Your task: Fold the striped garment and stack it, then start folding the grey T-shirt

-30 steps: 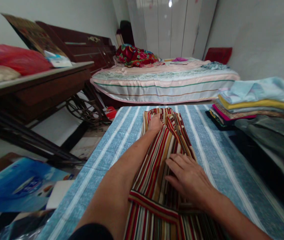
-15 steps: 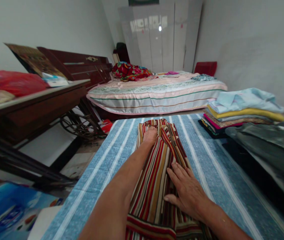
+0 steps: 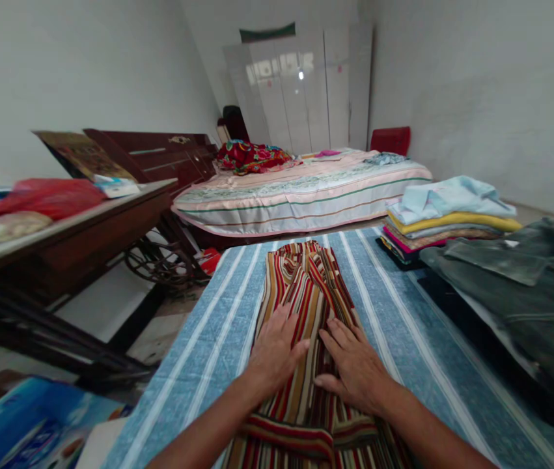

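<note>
A striped garment (image 3: pixel 306 299) in red, tan, white and black lies lengthwise on a blue cloth with white stripes (image 3: pixel 208 326). It is folded into a long narrow shape, and its near part runs out of the bottom of the view. My left hand (image 3: pixel 279 348) rests on the garment's left side, fingers stretched out. On its right side lies my right hand (image 3: pixel 352 368), palm down with the thumb spread. Both hands are open, side by side with a strip of the garment showing between them.
On the right stand a pile of folded clothes (image 3: pixel 452 221) and dark grey-green garments (image 3: pixel 525 293). A sewing machine table (image 3: pixel 125 208) with a red plastic bag (image 3: pixel 56 197) is at the left. Behind is a bed (image 3: pixel 296 202); a blue box (image 3: pixel 37 417) sits low left.
My left hand has come back from the garment's far end, where its fingers were curled, and now lies open beside the right. My right hand stays on the garment. The view has tilted up.
</note>
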A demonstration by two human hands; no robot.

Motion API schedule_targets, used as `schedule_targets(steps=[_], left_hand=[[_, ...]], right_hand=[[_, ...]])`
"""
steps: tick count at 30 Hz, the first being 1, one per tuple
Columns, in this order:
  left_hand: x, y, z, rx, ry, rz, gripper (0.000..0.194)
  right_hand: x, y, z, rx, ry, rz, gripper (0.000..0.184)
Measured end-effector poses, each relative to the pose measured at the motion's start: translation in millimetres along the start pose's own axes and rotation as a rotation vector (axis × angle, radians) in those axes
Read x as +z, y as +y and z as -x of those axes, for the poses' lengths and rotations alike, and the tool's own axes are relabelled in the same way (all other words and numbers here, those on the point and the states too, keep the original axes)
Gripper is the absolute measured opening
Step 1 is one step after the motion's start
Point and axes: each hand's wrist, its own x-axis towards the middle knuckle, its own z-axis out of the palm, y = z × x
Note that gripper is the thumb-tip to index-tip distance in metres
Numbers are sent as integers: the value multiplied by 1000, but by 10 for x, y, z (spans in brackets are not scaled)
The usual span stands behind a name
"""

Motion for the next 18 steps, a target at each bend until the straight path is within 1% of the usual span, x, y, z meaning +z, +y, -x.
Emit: schedule_targets(steps=[1,3,6,8,10,13,15,16,18], left_hand=[[13,26,152,-14,-22,-22,55],[41,76,356,-69,-93,-61,62],[74,148,457,-165,-222,-87,65],[71,192,457,-196,-268,-85,65],[34,238,461,-212,-266,-81,63],[-75,329,527,-212,-204,-76,59],[-160,409,607,-203,-172,-63,57],[-196,451,652,-210,-175,-53,58],[-239,526,734,-261,-229,-35,61]], right_hand=[[15,9,2,-7,12,2,78],[37,19,7,-24,33,13,75],[46,15,28,-45,77,47,72],[39,-1,73,-51,128,65,70],[22,-31,156,-48,179,74,66],[-17,-106,342,-51,212,67,61],[-40,-167,476,-63,184,54,61],[-45,-196,536,-65,156,50,62],[-36,-237,628,-55,79,50,67]])
